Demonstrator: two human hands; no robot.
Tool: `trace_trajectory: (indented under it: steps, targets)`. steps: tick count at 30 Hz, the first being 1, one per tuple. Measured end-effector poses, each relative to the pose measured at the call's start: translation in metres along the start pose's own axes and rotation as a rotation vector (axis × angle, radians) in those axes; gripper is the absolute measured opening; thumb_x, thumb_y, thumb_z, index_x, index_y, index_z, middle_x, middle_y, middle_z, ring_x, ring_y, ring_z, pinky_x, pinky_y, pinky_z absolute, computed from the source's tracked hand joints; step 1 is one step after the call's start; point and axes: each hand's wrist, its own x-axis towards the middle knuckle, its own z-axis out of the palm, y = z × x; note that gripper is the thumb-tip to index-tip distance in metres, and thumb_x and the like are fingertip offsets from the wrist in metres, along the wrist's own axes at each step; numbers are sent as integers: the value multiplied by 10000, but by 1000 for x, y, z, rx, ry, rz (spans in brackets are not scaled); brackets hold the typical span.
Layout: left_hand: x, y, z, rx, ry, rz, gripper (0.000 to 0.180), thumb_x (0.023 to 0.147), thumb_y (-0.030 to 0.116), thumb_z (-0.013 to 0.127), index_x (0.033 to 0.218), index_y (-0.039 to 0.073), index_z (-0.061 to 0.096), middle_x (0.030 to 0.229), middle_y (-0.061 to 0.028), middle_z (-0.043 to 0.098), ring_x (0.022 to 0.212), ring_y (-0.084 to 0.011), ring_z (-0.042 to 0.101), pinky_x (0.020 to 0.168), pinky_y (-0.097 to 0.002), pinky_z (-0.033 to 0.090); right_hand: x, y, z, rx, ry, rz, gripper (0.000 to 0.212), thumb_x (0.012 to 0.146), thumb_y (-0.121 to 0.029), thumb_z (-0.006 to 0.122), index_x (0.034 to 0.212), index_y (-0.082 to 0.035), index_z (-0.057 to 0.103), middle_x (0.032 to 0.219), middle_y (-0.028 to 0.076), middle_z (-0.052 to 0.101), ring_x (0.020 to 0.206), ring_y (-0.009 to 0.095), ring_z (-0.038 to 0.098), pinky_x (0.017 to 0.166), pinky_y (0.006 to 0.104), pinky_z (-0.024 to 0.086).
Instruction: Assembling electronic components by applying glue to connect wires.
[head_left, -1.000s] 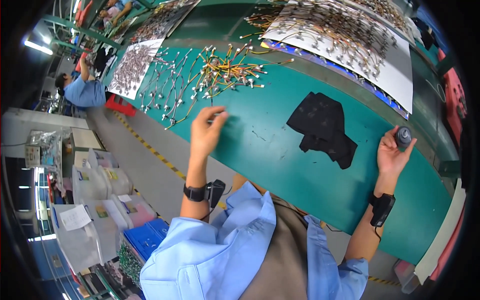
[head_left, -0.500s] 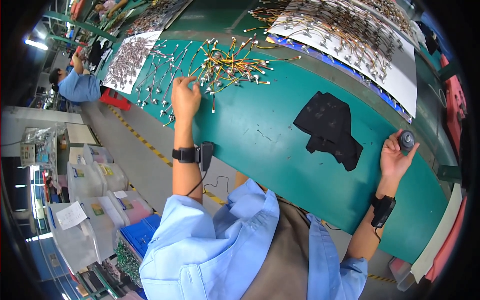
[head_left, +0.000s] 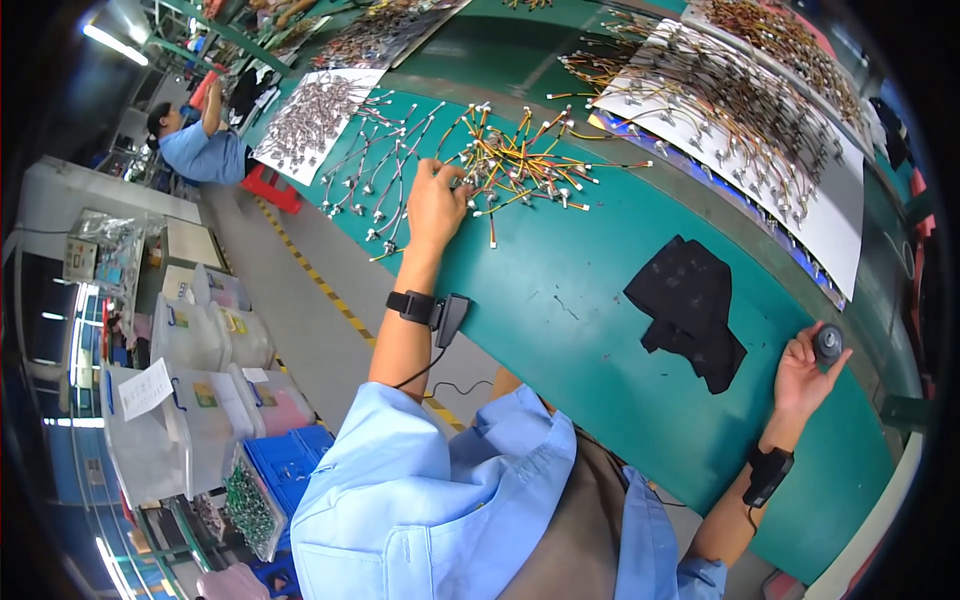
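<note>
My left hand point(head_left: 437, 208) is at the left edge of a loose pile of yellow, red and black wire leads point(head_left: 515, 160) with white connectors and small metal parts. Its fingers are bent in and the thumb is drawn toward them; whatever lies between the fingertips is too small to make out. At the far right, my right hand point(head_left: 803, 378) is raised over the green table, its fingers around a dark round knob-like piece point(head_left: 828, 345) with a lighter centre. Thinner purplish leads point(head_left: 375, 180) lie spread out just left of my left hand.
A crumpled black cloth point(head_left: 690, 305) lies on the green table point(head_left: 540, 330). White sheets covered with leads sit at the back left point(head_left: 315, 125) and back right point(head_left: 845, 215). Clear plastic bins point(head_left: 150, 440) and a blue crate point(head_left: 290, 465) stand at the left. Further off is a co-worker point(head_left: 205, 150).
The whole view has shifted, so the scene sits further right and lower. My left fingers have curled in beside the wire pile. The right hand still holds the dark knob-like piece.
</note>
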Motion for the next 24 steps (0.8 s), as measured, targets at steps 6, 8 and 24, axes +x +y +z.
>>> trace_trajectory:
  steps: [6, 8, 24]
  targets:
    - [12, -9, 5, 13, 42, 165, 186, 667, 128, 684, 838, 81, 628, 883, -107, 520, 791, -284, 546, 670, -355, 451, 5, 6, 5, -23, 6, -15, 459, 818, -349, 570, 1019, 50, 468, 975, 171, 527, 609, 142, 377, 541, 246, 311]
    - [19, -17, -4, -20, 75, 225, 169, 672, 111, 673, 831, 73, 630, 843, -99, 524, 744, -256, 556, 665, -335, 452, 5, 8, 9, -18, 21, -20, 455, 816, -351, 572, 1013, 47, 473, 975, 170, 528, 607, 141, 378, 541, 245, 313]
    - [-27, 221, 20, -1489, -550, -121, 162, 803, -8, 547, 957, -58, 544, 950, -141, 581, 777, -215, 624, 600, -253, 531, -2, 41, 36, -437, -33, -192, 523, 824, -427, 537, 1097, 8, 437, 1043, 160, 517, 709, 147, 479, 603, 240, 381]
